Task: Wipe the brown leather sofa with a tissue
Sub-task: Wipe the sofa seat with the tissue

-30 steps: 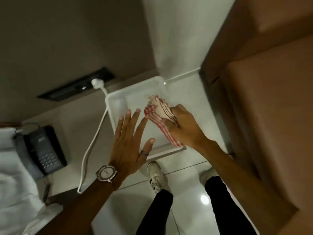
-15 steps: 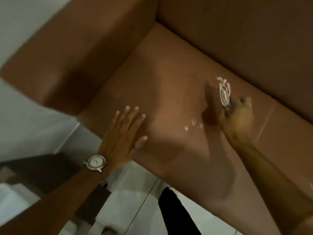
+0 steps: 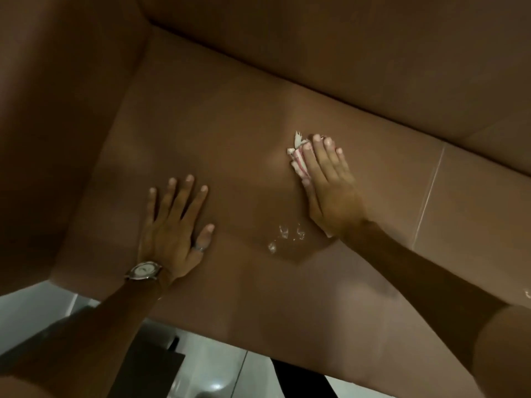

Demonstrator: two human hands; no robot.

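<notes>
The brown leather sofa [image 3: 218,116] fills most of the view, seat cushion in the middle, backrest along the top, armrest on the left. My right hand [image 3: 330,185] lies flat on the seat and presses a crumpled white tissue with red stripes [image 3: 298,156] onto the leather; only the tissue's left edge shows past my fingers. A few small wet, shiny spots [image 3: 287,234] sit on the seat just below that hand. My left hand [image 3: 175,225], with a ring and a wristwatch, rests flat and spread on the seat to the left, holding nothing.
A seam [image 3: 428,193] divides the seat cushions at the right. Below the sofa's front edge lie pale floor tiles [image 3: 218,366], a dark piece of furniture [image 3: 149,360] at the lower left, and my dark trouser leg [image 3: 304,380].
The view swung from a white tray on the floor to the sofa. My right hand carried the tissue over and now presses it flat on the seat. My left hand came down onto the cushion.
</notes>
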